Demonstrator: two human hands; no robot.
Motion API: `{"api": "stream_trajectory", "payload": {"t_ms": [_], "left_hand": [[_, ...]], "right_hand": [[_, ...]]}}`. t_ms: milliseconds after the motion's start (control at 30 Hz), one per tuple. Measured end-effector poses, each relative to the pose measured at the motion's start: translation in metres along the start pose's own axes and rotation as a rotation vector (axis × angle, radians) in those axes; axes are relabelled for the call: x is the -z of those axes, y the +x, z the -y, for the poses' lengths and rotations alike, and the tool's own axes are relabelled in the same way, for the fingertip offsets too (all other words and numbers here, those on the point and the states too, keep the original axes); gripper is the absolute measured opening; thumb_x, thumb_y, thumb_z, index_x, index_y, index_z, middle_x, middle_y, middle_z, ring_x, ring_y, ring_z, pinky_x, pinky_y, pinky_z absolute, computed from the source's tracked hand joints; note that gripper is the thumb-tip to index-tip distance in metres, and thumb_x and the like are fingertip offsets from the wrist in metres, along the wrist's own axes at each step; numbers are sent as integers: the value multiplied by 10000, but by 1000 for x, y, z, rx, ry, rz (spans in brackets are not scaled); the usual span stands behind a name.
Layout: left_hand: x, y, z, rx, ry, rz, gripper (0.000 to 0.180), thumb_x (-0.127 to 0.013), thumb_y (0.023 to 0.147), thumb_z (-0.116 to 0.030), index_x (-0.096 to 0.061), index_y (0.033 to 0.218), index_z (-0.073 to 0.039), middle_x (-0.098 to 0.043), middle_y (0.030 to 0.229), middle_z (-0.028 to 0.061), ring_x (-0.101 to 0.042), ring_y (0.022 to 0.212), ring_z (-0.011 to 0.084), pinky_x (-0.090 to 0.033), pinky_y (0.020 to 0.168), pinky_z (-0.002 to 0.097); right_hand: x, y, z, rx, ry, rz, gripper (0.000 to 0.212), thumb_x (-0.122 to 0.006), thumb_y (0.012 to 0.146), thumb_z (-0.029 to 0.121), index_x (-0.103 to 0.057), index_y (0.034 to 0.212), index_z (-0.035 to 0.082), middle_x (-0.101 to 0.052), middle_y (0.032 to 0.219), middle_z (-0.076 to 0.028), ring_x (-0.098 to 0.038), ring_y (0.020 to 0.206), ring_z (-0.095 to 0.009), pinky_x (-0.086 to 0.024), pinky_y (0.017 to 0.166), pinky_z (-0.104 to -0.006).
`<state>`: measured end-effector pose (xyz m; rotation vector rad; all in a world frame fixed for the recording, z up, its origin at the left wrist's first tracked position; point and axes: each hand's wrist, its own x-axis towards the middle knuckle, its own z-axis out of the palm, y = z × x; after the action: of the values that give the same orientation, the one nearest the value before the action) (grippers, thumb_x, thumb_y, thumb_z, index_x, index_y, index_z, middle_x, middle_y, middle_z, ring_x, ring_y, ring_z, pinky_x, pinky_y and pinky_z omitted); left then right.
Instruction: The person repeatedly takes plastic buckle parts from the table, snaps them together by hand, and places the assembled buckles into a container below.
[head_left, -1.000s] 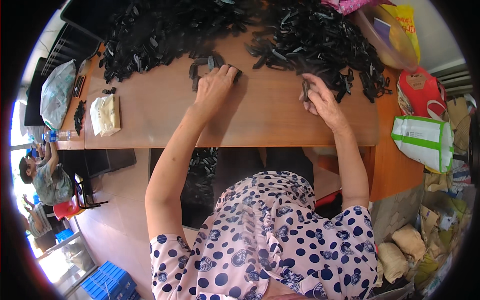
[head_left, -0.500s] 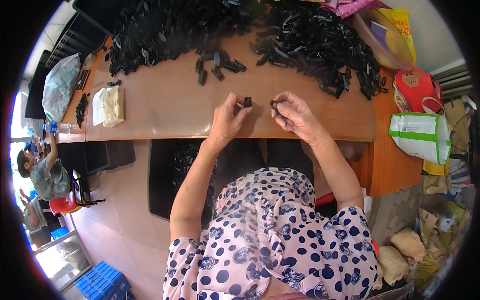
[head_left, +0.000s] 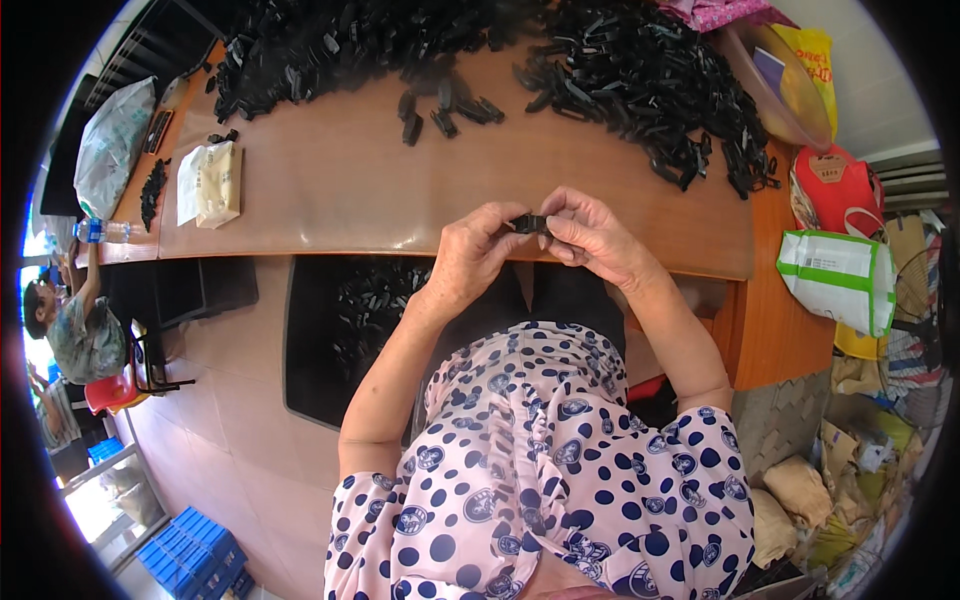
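Just above the table's near edge, my left hand (head_left: 478, 248) and my right hand (head_left: 596, 238) meet, their fingers closed on small black plastic parts (head_left: 528, 224). The two pieces touch end to end and look like one short black body; whether they are joined I cannot tell. Fingertips cover both ends. Beyond my hands, several loose black plastic pieces (head_left: 443, 124) lie on the brown table (head_left: 340, 190). Behind them rise a wide dark heap of such pieces (head_left: 340, 55) at the left and another heap (head_left: 640, 90) at the right.
At the left are a tissue pack (head_left: 212, 185), a plastic bag (head_left: 115, 150) and a water bottle (head_left: 100, 231). A red bag (head_left: 835, 190) and a white-green bag (head_left: 835, 265) stand right. Below the table sits a black bin (head_left: 315, 370) holding black pieces. Another person (head_left: 85, 325) sits far left.
My hands have come together from apart. The black pieces, held separately before, now touch between my fingers. The view has shifted slightly.
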<state>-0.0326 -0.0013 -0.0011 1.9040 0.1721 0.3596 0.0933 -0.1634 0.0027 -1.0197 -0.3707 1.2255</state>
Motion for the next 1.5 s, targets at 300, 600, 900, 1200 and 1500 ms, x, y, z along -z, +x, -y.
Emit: {"api": "stream_trajectory", "payload": {"t_ms": [300,600,900,1200,1500], "left_hand": [[8,-4,-15,-176,372,15,207,-723,784,-76,-617,955,-26,-622,729,97,-631,628,195,-495,567,276],[-15,-7,-14,290,-273,22,193,-717,810,-94,-660,983,-30,-633,849,89,-622,756,147,-525,694,289],[-32,-2,-20,486,-1126,41,169,-734,808,-105,-627,939,-98,-528,1208,46,-524,602,78,-441,498,190],[-30,17,-21,567,-1075,211,272,-610,918,-241,-588,1075,-21,-646,857,78,-597,555,123,-537,495,261],[41,92,35,-38,558,-125,171,-502,881,-14,-592,1022,-49,-579,1020,105,-612,880,294,-503,715,378]], "right_hand": [[-7,-5,7,-144,-148,-84,106,-616,913,124,-534,960,75,-586,749,-17,-480,573,-35,-292,441,-136],[1,-10,-3,-239,166,29,172,-601,926,211,-513,1025,101,-586,863,-29,-543,678,-92,-396,551,-180],[9,-14,-19,-77,165,370,764,-568,870,545,-357,1323,-32,-589,959,-192,-641,785,-254,-498,425,-218],[-3,-17,-32,15,369,124,410,-445,983,404,-538,1084,18,-614,904,-128,-608,733,-193,-490,554,-261],[81,-46,55,274,-1797,-819,296,-631,843,118,-518,1091,3,-558,980,-160,-606,907,-323,-516,754,-431]]}}
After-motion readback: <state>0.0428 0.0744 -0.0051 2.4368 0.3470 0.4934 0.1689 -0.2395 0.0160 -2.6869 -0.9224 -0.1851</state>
